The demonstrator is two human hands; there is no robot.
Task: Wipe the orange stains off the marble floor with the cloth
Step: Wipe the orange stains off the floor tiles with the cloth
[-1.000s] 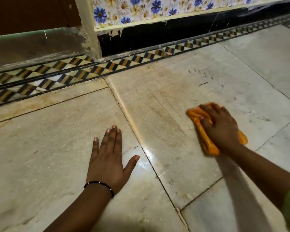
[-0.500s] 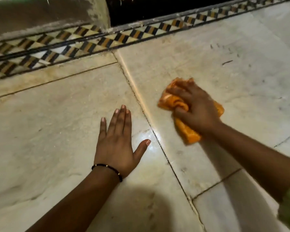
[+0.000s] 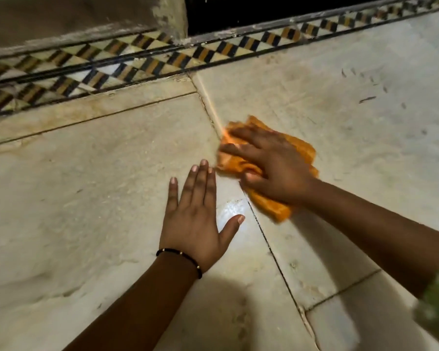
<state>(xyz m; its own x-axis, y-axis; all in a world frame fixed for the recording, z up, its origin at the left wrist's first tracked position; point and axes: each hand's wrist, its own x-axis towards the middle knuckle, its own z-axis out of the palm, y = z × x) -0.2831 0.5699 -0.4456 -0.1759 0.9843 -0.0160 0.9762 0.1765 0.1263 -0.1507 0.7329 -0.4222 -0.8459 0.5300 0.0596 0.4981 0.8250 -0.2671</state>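
My right hand (image 3: 271, 165) presses flat on a crumpled orange cloth (image 3: 299, 150), which lies on the pale marble floor (image 3: 99, 188) at the seam between two slabs. The cloth is blurred with motion. A thin orange streak (image 3: 209, 102) runs along that seam, from the cloth up toward the patterned border. Faint brownish staining (image 3: 69, 115) shows on the narrow slab next to the border. My left hand (image 3: 195, 221) lies flat on the floor, fingers spread, just left of the cloth, with a black bracelet on its wrist.
A checkered black, orange and white tile border (image 3: 142, 62) runs along the far edge of the floor. Behind it stand a worn wall base (image 3: 69, 21) and a dark gap (image 3: 251, 8). Small dark specks (image 3: 368, 98) lie on the right slab.
My right hand has slid the cloth leftward across the slab to the seam, close to my left hand. The view has tilted down and nearer the floor. My left hand stays planted.
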